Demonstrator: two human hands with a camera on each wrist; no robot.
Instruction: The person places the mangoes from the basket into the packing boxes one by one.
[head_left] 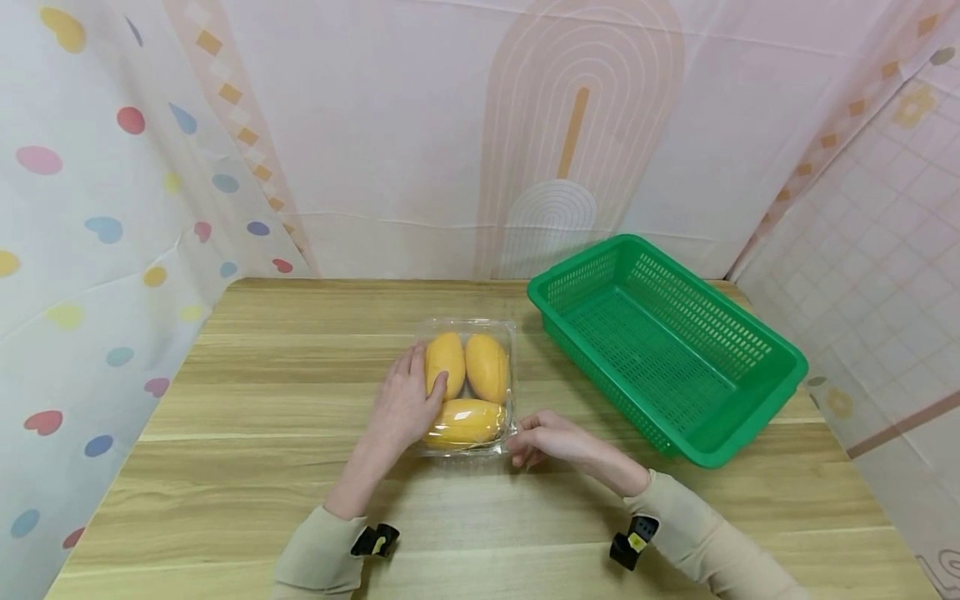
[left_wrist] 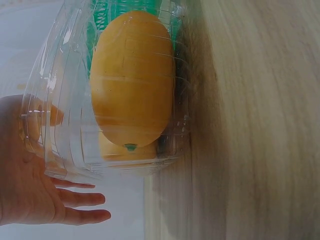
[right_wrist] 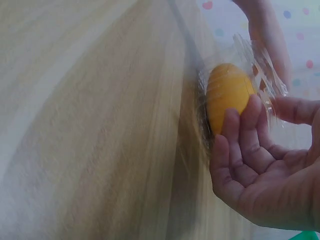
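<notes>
A clear plastic clamshell box (head_left: 471, 452) lies on the table, its lid down over three yellow mangoes. Two mangoes, one left (head_left: 446, 363) and one right (head_left: 487, 369), stand lengthwise at the back; the third mango (head_left: 463, 423) lies crosswise in front. My left hand (head_left: 401, 406) rests along the box's left side with its thumb over the lid; in the left wrist view its fingers (left_wrist: 82, 199) reach out straight. At the front right corner my right hand (head_left: 553, 436) pinches the lid's edge between thumb and fingertips, while its other fingers (right_wrist: 232, 145) curve beside the box.
A green plastic basket (head_left: 592, 354) with perforated walls stands on the right of the wooden table (head_left: 285, 392), angled, close to the box. Patterned cloth (head_left: 390, 142) hangs behind the table and along both sides. Each wrist wears a black strap.
</notes>
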